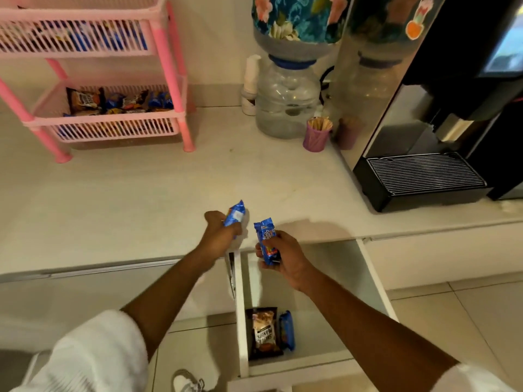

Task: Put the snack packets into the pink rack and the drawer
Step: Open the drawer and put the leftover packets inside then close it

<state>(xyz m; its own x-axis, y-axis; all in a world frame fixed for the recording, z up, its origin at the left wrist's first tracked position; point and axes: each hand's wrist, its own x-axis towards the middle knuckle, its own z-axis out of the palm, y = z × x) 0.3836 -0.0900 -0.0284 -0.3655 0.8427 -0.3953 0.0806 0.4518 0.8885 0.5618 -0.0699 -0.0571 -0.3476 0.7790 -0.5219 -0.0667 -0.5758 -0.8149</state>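
Note:
My left hand (219,234) is shut on a blue snack packet (236,213) just above the counter's front edge. Beside it my right hand (285,261) grips another blue packet (266,240) upright over the open white drawer (243,321). Inside the drawer's near end lie a dark brown peanut packet (263,332) and a blue packet (287,331) side by side. The pink rack (169,66) stands at the counter's back left. Its lower shelf holds several packets (119,101), and its upper shelf shows more through the slats.
A water dispenser bottle (285,100) with a floral cover stands at the back. A purple cup of wooden sticks (317,134) sits beside it. A black coffee machine with a drip tray (421,179) fills the right side. A shoe (186,383) shows on the floor.

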